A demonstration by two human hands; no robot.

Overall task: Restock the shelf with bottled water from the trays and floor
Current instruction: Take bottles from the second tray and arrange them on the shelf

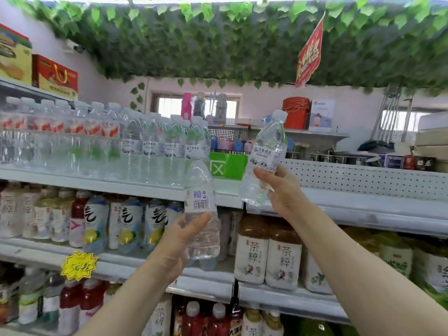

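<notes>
- Holding 2 btls: our left hand (175, 247) wraps the upright water bottle (200, 204) low, right hand (278, 187) wraps the tilted water bottle (265, 154) low, both just before the water shelf (225, 187).
- We cd knock the packed water row (150, 146) w/ either; low grips may let them tip on landing.

Head view, facing shelves (169, 185), close

The left forearm (126, 294) and right forearm (339, 251) reach up and forward. The left grip (178, 241) is lower, thumb and fingers curled round a water bottle (201, 190) held upright. The right grip (278, 190) is higher, wrapped round a second bottle (266, 146), tilted right
</notes>
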